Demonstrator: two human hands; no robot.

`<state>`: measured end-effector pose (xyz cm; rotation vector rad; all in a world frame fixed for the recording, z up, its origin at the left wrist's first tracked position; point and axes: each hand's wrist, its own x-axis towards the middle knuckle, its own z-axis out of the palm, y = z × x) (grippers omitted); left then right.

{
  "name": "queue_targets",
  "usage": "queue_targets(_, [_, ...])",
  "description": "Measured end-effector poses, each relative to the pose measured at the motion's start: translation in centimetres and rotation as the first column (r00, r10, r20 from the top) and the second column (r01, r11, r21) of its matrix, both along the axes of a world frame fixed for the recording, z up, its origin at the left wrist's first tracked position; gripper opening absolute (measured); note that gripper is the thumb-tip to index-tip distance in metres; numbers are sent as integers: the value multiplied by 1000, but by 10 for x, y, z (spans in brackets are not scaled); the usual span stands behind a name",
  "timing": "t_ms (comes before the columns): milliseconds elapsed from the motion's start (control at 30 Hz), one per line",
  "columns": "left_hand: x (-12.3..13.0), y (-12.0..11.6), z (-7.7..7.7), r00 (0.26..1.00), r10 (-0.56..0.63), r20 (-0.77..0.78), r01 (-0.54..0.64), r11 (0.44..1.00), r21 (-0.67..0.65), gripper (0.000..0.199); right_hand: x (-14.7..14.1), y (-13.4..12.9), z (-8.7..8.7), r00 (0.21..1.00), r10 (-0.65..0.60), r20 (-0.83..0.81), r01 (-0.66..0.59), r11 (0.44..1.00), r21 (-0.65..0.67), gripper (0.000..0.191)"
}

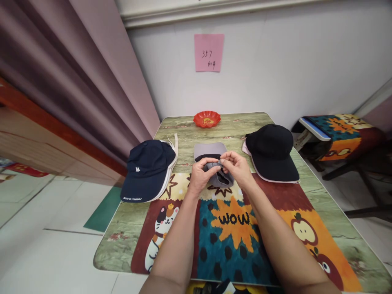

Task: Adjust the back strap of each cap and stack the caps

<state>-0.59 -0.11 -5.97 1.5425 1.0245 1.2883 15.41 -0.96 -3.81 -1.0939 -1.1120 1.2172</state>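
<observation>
Our left hand and right hand both pinch the near edge of the grey cloth cap with a curved brim; it's between them, over the green wood-look tabletop, brim pointing away.

A: Light OK?
B: Yep, bright-ish, soft & even; dir. hard to tell. Grey baseball cap has a shaded inside; black baseball cap v. dark, detail lost.
A: Focus?
B: Pink sticky note legible; curtain stretched, far-R printed mat softer.
</observation>
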Motion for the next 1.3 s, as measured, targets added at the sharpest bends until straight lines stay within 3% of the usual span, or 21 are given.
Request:
queue_targets(567, [0,-1,2,999,7,-42,-4,997,78,22,9,3,-4,987,51,153,-58,998,39,20])
queue_targets(1300, [1,-3,2,999,29,-24,-28,999,19,26,12,-2,0,952,57,301,-98,988,123,18])
